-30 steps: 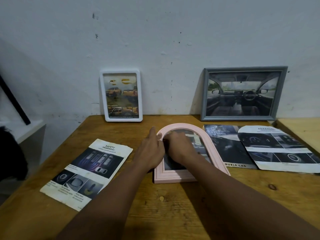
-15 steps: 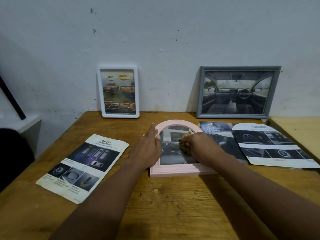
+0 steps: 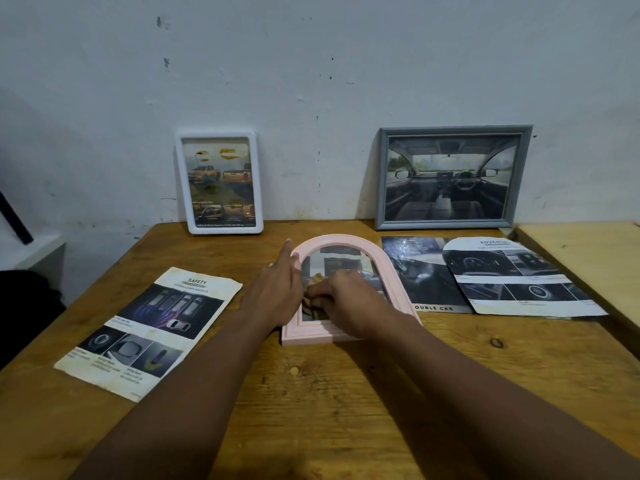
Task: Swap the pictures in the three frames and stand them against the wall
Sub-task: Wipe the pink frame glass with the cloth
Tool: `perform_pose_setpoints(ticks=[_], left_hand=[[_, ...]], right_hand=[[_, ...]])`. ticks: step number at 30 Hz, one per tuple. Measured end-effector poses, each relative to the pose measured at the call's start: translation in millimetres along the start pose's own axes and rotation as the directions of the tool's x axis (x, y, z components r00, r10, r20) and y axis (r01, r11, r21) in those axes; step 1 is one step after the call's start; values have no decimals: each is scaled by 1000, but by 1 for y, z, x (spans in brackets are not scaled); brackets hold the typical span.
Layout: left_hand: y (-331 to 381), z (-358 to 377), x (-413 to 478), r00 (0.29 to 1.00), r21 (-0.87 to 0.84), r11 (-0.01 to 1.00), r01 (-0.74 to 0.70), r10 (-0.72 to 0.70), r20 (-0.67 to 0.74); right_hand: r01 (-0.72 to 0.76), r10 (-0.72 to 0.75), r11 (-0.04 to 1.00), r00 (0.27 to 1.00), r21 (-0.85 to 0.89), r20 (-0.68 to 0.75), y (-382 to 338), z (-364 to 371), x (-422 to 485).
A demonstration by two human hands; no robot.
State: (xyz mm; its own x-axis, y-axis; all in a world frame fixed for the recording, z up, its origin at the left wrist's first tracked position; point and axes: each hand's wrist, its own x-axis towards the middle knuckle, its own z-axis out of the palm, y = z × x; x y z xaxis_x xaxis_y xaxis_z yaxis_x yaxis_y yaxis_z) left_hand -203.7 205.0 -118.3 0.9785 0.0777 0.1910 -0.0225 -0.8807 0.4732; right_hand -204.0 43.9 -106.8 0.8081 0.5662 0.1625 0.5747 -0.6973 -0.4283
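Observation:
A pink arched frame (image 3: pixel 341 239) lies flat in the middle of the wooden table (image 3: pixel 329 393), with a picture inside it. My left hand (image 3: pixel 277 292) rests with straight fingers along the frame's left side. My right hand (image 3: pixel 349 303) lies over the frame's lower half, its fingers curled at the inner left edge, and its fingertips are partly hidden. A white frame (image 3: pixel 221 183) with a picture of orange trucks leans on the wall at the back left. A grey frame (image 3: pixel 450 178) showing a car interior leans on the wall at the back right.
A loose safety leaflet (image 3: pixel 152 330) lies on the left of the table. Two loose car sheets, one dark (image 3: pixel 422 271) and one pale (image 3: pixel 519 278), lie on the right. A lighter table (image 3: pixel 588 251) adjoins at the right. A low white shelf (image 3: pixel 31 251) stands at the left.
My right hand has slid from the frame's upper left down and toward me over the picture. My left hand stays on the frame's left side. The frame now lies straighter.

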Motion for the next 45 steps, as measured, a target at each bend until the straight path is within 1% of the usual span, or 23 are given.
perform_pose_setpoints(ticks=[3, 9, 12, 14, 17, 19, 21, 24, 27, 28, 29, 31, 33, 35, 37, 38, 39, 40, 41, 42, 43, 44, 45], left_hand=[[2, -1, -1, 1000, 39, 999, -18, 18, 10], [4, 1, -1, 1000, 77, 997, -10, 9, 14], [5, 1, -2, 1000, 77, 997, -15, 14, 19], [6, 1, -2, 1000, 85, 996, -7, 5, 25], [8, 2, -1, 1000, 85, 996, 16, -18, 24], [8, 3, -1, 1000, 79, 997, 21, -23, 16], [7, 4, 0, 1000, 75, 997, 22, -23, 12], [5, 3, 0, 1000, 64, 998, 27, -27, 4], [3, 2, 0, 999, 68, 997, 29, -30, 11], [2, 1, 1, 1000, 75, 997, 16, -17, 12], [1, 1, 1, 1000, 84, 996, 1, -2, 16], [-1, 1, 2, 1000, 101, 995, -23, 22, 19], [-2, 1, 3, 999, 124, 992, -33, 30, 26], [-2, 1, 4, 999, 144, 989, -46, 42, 35], [0, 0, 4, 996, 164, 984, -68, 58, 65], [1, -1, 4, 994, 173, 982, -81, 67, 87], [2, -2, 4, 991, 187, 978, -95, 76, 111], [4, -3, 5, 987, 202, 973, -113, 87, 133], [5, -4, 5, 983, 214, 968, -132, 100, 157], [5, -5, 6, 979, 201, 969, -140, 105, 177], [7, -6, 6, 975, 153, 981, -122, 90, 204], [8, -7, 6, 969, 92, 992, -87, 64, 237], [9, -8, 5, 961, 48, 997, -62, 46, 272]], right_hand=[[71, -63, 987, 996, -143, 59, 17, -15, -7], [-42, 62, 959, 996, -281, 64, 45, -37, -47], [-96, 110, 958, 993, -271, 34, 41, -31, -67], [-141, 135, 965, 990, -222, -44, 30, -17, -73], [-287, 263, 935, 955, -209, -138, 12, 8, -65], [-344, 318, 917, 936, -202, -152, -4, 20, -56], [-293, 273, 937, 954, -192, -125, -24, 29, -46], [-162, 141, 968, 983, -193, -117, -45, 37, -38], [-59, 48, 996, 986, -63, -157, -32, 25, -46], [-13, 10, 1000, 991, -25, -135, -24, 17, -50], [27, -30, 999, 994, -27, -106, -14, 8, -55], [62, -71, 989, 995, -134, -68, 8, -11, -60], [45, -61, 964, 997, -263, -50, 28, -29, -66], [42, -62, 939, 997, -342, -47, 41, -38, -72], [58, -78, 924, 996, -379, -37, 44, -38, -75], [66, -86, 938, 995, -339, -44, 44, -38, -75], [21, -38, 979, 996, -205, -79, 42, -42, -74], [-46, 42, 999, 991, -27, -131, 40, -48, -71], [-102, 125, 988, 970, 118, -207, 42, -56, -67], [-133, 194, 967, 937, 217, -290, 46, -65, -59], [-155, 240, 956, 902, 250, -360, 52, -73, -50], [-176, 268, 951, 879, 253, -395, 60, -79, -40], [-192, 277, 952, 873, 239, -401, 66, -83, -28]])
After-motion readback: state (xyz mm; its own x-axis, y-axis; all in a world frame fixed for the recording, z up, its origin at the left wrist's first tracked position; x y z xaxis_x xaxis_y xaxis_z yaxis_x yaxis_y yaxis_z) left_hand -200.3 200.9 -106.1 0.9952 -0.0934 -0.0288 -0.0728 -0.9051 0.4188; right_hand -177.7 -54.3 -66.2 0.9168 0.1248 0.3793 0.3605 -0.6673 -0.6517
